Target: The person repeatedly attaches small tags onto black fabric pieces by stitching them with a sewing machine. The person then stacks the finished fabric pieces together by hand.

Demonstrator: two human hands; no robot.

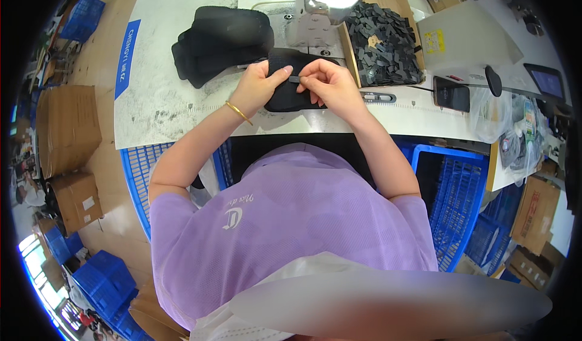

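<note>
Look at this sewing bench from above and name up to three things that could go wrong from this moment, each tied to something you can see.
1. Both the left hand and right hand pinch a small strip on the black fabric piece just in front of the sewing machine head; fingers might stray near the needle area.
2. The strip could shift before it is fixed.
3. The stack of black pieces may slide into the work.
</note>
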